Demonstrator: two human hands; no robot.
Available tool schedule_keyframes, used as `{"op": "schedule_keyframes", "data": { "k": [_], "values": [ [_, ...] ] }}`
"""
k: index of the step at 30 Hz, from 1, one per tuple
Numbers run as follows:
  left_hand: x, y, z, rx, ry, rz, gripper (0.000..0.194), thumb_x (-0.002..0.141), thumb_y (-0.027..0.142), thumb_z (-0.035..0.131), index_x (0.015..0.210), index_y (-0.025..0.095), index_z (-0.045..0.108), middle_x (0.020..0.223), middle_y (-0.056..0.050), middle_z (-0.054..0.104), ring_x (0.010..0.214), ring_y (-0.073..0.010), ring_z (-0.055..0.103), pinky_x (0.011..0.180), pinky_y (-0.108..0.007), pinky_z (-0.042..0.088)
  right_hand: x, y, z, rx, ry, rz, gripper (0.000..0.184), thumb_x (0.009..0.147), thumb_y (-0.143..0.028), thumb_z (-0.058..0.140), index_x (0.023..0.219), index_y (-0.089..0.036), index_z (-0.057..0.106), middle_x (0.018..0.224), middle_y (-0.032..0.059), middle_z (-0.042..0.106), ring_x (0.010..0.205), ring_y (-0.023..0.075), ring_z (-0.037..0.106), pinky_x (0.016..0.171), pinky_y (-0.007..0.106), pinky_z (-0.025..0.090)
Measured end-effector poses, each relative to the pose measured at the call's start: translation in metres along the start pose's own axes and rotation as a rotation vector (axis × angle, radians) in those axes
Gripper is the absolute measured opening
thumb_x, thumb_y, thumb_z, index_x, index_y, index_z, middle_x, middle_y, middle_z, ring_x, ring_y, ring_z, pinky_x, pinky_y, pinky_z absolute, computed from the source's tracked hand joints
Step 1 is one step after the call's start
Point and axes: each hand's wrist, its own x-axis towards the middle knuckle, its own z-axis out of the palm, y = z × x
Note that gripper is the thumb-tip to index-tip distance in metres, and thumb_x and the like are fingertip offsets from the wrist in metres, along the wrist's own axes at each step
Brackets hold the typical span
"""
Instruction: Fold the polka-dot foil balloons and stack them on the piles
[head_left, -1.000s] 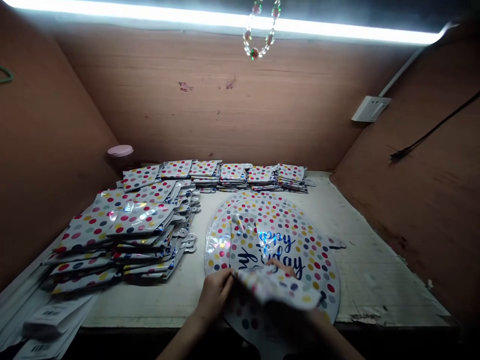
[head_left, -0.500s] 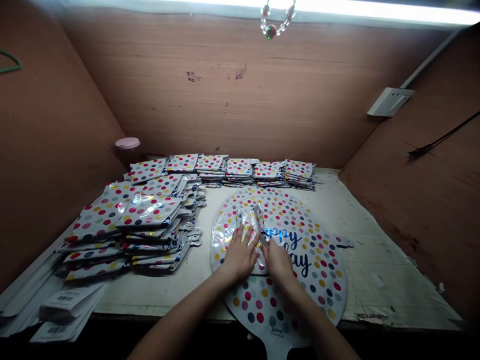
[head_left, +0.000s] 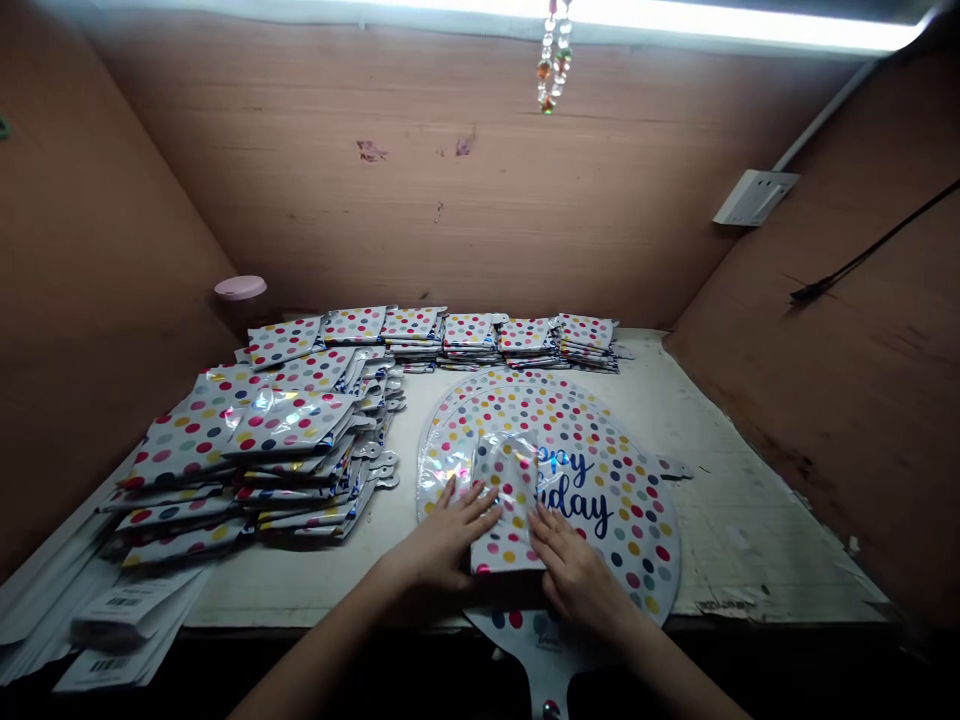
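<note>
A folded polka-dot foil balloon (head_left: 510, 500) lies on top of a flat round balloon (head_left: 615, 470) printed with blue "Happy Birthday" lettering. My left hand (head_left: 446, 535) rests flat with fingers spread against the folded piece's left edge. At its right edge my right hand (head_left: 574, 565) presses with fingers stretched out. Both hands touch the folded balloon, one on each side. The flat balloon's tail (head_left: 544, 665) hangs over the table's front edge.
Several stacks of folded dotted balloons (head_left: 285, 430) fill the table's left side, and a row of them (head_left: 480, 340) lines the back wall. Barcode-labelled packets (head_left: 112, 620) lie at the front left. A pink-lidded jar (head_left: 240, 295) stands at the back left. Wooden walls enclose the table (head_left: 750, 540).
My hands pulled back toward me and the balloon piece between them went from a narrow upright fold to a flat rectangle pressed down on the round balloon.
</note>
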Motion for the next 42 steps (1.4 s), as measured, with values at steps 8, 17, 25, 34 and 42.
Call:
{"op": "schedule_keyframes", "data": {
  "k": [8,17,25,34,42],
  "values": [
    [-0.018,0.011,0.028,-0.088,0.216,0.021,0.041,0.091,0.023,0.046,0.132,0.028,0.051,0.139,-0.005,0.05,0.133,-0.024,0.04,0.115,-0.052,0.014,-0.01,0.014,-0.024,0.38,-0.302,0.033,0.092,0.068,-0.043,0.068,0.147,-0.019,0.027,0.155,0.0124,0.021,0.142,0.0331,0.016,0.113,0.053,0.019],
    [0.014,0.02,0.017,-0.288,0.605,-0.712,0.029,0.093,0.034,0.041,0.109,0.02,0.06,0.082,-0.005,0.069,0.078,-0.0223,0.065,0.068,-0.032,0.051,0.042,0.022,-0.01,0.627,-0.036,0.809,0.042,0.093,-0.042,0.033,0.084,-0.016,0.065,0.078,0.0078,0.068,0.073,0.0218,0.063,0.063,0.029,0.048],
    [0.054,0.028,0.031,0.207,0.498,-0.414,0.054,0.092,0.037,0.045,0.143,0.023,0.033,0.149,-0.011,0.034,0.137,-0.0313,0.03,0.109,-0.051,0.029,0.065,0.009,-0.008,0.259,-0.092,0.947,0.033,0.092,-0.031,0.038,0.108,-0.012,0.061,0.095,0.015,0.067,0.085,0.0263,0.064,0.071,0.033,0.048],
    [0.05,0.023,0.019,0.215,0.126,-0.269,0.096,0.073,0.055,0.06,0.147,0.007,0.022,0.153,-0.022,0.017,0.141,-0.0403,0.008,0.112,-0.059,0.009,0.048,0.028,0.038,-0.065,-0.089,0.44,0.058,0.096,-0.047,0.025,0.147,-0.02,0.028,0.154,0.0066,0.027,0.142,0.0286,0.016,0.112,0.055,0.019],
    [0.057,0.038,0.01,0.381,0.33,-0.401,0.043,0.094,0.016,0.034,0.134,0.006,0.047,0.134,-0.021,0.052,0.125,-0.0322,0.049,0.101,-0.051,0.04,0.024,0.04,0.038,0.172,0.125,0.456,0.057,0.098,-0.042,0.016,0.15,-0.019,0.015,0.156,0.007,0.019,0.143,0.0287,0.012,0.11,0.054,0.027]
  ]
}}
